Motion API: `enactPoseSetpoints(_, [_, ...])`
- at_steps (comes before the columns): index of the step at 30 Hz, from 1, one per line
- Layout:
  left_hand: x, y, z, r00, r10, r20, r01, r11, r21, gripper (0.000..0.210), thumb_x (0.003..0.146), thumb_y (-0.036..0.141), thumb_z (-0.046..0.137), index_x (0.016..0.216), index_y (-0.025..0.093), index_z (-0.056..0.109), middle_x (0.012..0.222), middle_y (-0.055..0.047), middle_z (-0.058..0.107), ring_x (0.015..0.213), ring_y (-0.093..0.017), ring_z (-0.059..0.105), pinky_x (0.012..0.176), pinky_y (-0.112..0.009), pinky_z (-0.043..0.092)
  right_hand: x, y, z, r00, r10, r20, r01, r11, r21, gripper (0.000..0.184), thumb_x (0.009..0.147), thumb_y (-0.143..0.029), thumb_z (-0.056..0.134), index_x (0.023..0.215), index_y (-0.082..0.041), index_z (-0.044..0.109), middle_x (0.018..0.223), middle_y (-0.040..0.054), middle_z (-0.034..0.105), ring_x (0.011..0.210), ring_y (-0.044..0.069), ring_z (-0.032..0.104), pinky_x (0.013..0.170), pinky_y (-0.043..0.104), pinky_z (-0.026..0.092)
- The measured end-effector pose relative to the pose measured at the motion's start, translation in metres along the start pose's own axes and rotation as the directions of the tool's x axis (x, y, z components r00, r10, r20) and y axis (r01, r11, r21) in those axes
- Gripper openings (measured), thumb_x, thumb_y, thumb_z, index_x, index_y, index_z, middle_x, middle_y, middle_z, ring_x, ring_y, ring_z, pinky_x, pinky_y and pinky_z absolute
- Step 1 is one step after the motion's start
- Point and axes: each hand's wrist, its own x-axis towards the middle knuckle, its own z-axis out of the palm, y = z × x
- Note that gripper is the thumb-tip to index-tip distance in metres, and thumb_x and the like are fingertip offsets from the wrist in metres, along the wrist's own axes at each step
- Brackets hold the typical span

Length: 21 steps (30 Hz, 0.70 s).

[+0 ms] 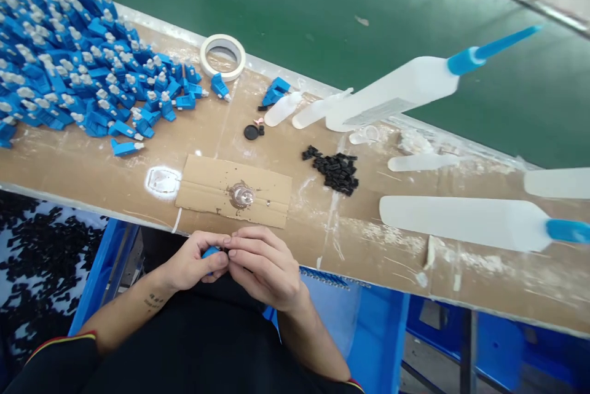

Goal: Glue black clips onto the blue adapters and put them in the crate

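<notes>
My left hand (196, 262) is closed around a small blue plastic part (211, 252), mostly covered by the fingers. Against it, my right hand (263, 265) pinches a small black piece (225, 251), of which only a dark bit shows. Both hands meet in front of my body, just off the bench's near edge. Beyond them lies a cardboard strip (212, 188) with a small clear cup or blob (243, 195) in a wet stain. A pile of small black pieces (338, 171) sits to the right of the strip.
Blue parts with whitish tips (92, 68) are heaped at the left. Along the back stand a tape roll (223, 39) and a tall white bottle (396, 90) with a blue nozzle. Another large bottle (461, 219) appears at right. A blue bin (375, 332) is below the bench (350, 234).
</notes>
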Motion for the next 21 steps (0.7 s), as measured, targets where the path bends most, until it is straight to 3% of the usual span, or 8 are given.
enactPoseSetpoints(3, [-0.007,0.004,-0.008,0.989,0.113,-0.093,-0.095,0.979,0.179,0.038,0.095,0.052,0.069,0.091,0.014,0.067,0.067,0.001,0.048,0.049,-0.005,0.040,0.043,-0.017,0.030,-0.015,0.007,-0.013,0.989,-0.009,-0.146,-0.011,0.990,-0.139,0.044,0.088,-0.018,0.075,0.131,-0.023,0.064,0.109,0.0090,0.076,0.098,0.025,0.074,0.080,0.041,0.067])
enactPoseSetpoints(5, [-0.011,0.011,-0.020,0.933,0.296,-0.206,-0.226,0.925,0.307,0.034,0.096,0.049,0.068,0.095,0.015,0.069,0.072,-0.001,0.051,0.053,-0.007,0.046,0.044,-0.018,0.034,-0.038,0.022,-0.037,0.875,0.028,-0.483,-0.232,0.900,-0.368,0.031,0.091,-0.026,0.073,0.121,-0.026,0.066,0.107,0.0088,0.071,0.098,0.027,0.072,0.082,0.045,0.065])
enactPoseSetpoints(7, [-0.012,0.020,-0.036,0.818,0.497,-0.289,-0.333,0.820,0.466,0.027,0.095,0.045,0.070,0.097,0.017,0.072,0.075,-0.002,0.055,0.058,-0.011,0.051,0.047,-0.020,0.039,-0.068,0.044,-0.075,0.545,-0.049,-0.837,-0.605,0.668,-0.433,0.018,0.095,-0.033,0.066,0.111,-0.027,0.064,0.108,0.0107,0.065,0.103,0.030,0.069,0.090,0.053,0.061])
enactPoseSetpoints(9, [-0.008,0.031,-0.050,0.682,0.666,-0.302,-0.372,0.671,0.641,0.022,0.092,0.040,0.075,0.096,0.018,0.074,0.072,-0.001,0.057,0.059,-0.012,0.053,0.048,-0.023,0.042,-0.098,0.069,-0.118,0.229,-0.124,-0.965,-0.837,0.482,-0.261,0.032,0.095,-0.044,0.061,0.118,-0.023,0.054,0.118,0.0154,0.059,0.114,0.033,0.064,0.099,0.059,0.057])
enactPoseSetpoints(11, [-0.002,0.040,-0.060,0.584,0.761,-0.284,-0.354,0.553,0.754,0.022,0.090,0.039,0.077,0.093,0.018,0.075,0.069,0.000,0.057,0.057,-0.012,0.053,0.048,-0.024,0.043,-0.123,0.095,-0.155,0.039,-0.003,-0.999,-0.908,0.418,-0.036,0.059,0.086,-0.053,0.068,0.128,-0.021,0.044,0.132,0.0186,0.052,0.129,0.035,0.055,0.107,0.061,0.053])
enactPoseSetpoints(12, [0.001,0.043,-0.063,0.556,0.784,-0.276,-0.343,0.519,0.783,0.022,0.090,0.040,0.077,0.092,0.017,0.075,0.067,0.001,0.057,0.056,-0.012,0.053,0.047,-0.024,0.042,-0.131,0.107,-0.168,-0.003,0.098,-0.995,-0.902,0.430,0.045,0.070,0.079,-0.056,0.073,0.130,-0.021,0.041,0.137,0.0194,0.049,0.133,0.035,0.053,0.110,0.060,0.051])
enactPoseSetpoints(15, [0.007,0.047,-0.065,0.526,0.813,-0.249,-0.344,0.471,0.812,0.022,0.091,0.039,0.076,0.092,0.017,0.075,0.065,0.001,0.057,0.055,-0.012,0.053,0.048,-0.025,0.042,-0.136,0.139,-0.186,0.035,0.323,-0.946,-0.849,0.509,0.142,0.085,0.062,-0.058,0.083,0.128,-0.021,0.043,0.135,0.0165,0.057,0.130,0.033,0.059,0.109,0.058,0.053])
enactPoseSetpoints(21, [0.002,0.039,-0.066,0.530,0.796,-0.292,-0.384,0.532,0.755,0.018,0.092,0.036,0.075,0.096,0.018,0.075,0.069,0.001,0.059,0.057,-0.012,0.054,0.050,-0.025,0.043,-0.120,0.152,-0.177,0.147,0.326,-0.934,-0.792,0.604,0.086,0.092,0.054,-0.059,0.085,0.128,-0.018,0.047,0.132,0.0158,0.063,0.124,0.032,0.066,0.106,0.054,0.056])
